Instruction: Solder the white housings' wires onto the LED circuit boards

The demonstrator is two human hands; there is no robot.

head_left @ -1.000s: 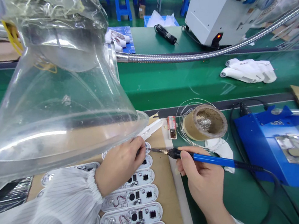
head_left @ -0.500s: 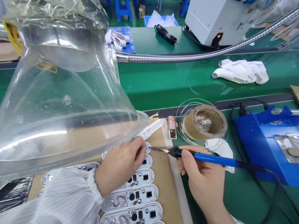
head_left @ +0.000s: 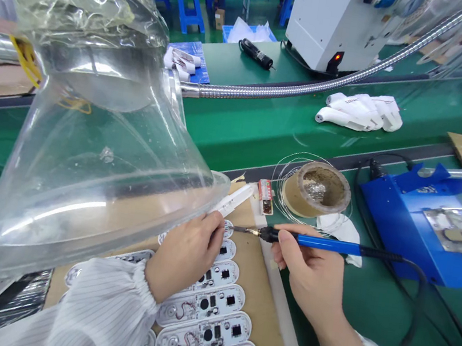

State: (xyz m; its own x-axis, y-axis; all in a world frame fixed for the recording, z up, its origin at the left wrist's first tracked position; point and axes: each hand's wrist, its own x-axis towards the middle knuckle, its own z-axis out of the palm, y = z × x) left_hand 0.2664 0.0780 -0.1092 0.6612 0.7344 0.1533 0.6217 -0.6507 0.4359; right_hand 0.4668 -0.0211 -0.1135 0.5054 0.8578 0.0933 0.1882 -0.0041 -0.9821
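My right hand (head_left: pixel 315 278) grips a soldering iron (head_left: pixel 328 245) with a blue handle, held nearly level. Its tip points left and reaches the right end of the farthest white oval housing (head_left: pixel 228 230) in the row. Beside that tip is my left hand (head_left: pixel 188 250), its fingers curled together over the same housing. Whatever those fingertips pinch is hidden behind the hand. Nearer to me lie several more white oval housings (head_left: pixel 207 302), each with a circuit board, black components and thin red wires. They rest on a brown cardboard sheet (head_left: pixel 269 294).
A clear fume hood (head_left: pixel 104 177) with a flexible metal hose (head_left: pixel 269 90) looms at left. Solder wire coils around a brown pot (head_left: pixel 297 191), near a small red box (head_left: pixel 265 197). At right stands a blue soldering-iron holder (head_left: pixel 407 216). White parts (head_left: pixel 361 111) lie on the green belt.
The white parts on the green belt have moved left. My right hand and the soldering iron have shifted very slightly left; the left hand has hardly moved.
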